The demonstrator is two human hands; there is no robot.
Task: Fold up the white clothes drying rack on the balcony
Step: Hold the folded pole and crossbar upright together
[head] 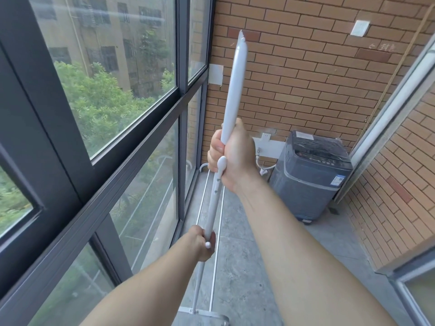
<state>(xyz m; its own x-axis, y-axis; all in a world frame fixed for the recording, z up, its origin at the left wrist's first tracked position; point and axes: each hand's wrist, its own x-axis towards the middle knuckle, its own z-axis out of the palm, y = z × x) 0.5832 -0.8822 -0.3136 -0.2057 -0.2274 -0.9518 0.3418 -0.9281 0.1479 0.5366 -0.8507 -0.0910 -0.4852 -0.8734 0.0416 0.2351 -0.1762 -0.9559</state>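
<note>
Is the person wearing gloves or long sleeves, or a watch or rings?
No gloves: both the left hand and the right hand are bare. No sleeves show either; both forearms are uncovered right to the bottom edge of the picture. No watch or bracelet shows on either wrist, and the fingers that can be seen carry no rings.

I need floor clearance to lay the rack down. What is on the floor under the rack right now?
Under the white rack there is bare grey tile floor and the rack's own thin rails and base frame. The arms hide the floor at the bottom of the picture. The washing machine stands apart, in the corner.
</note>
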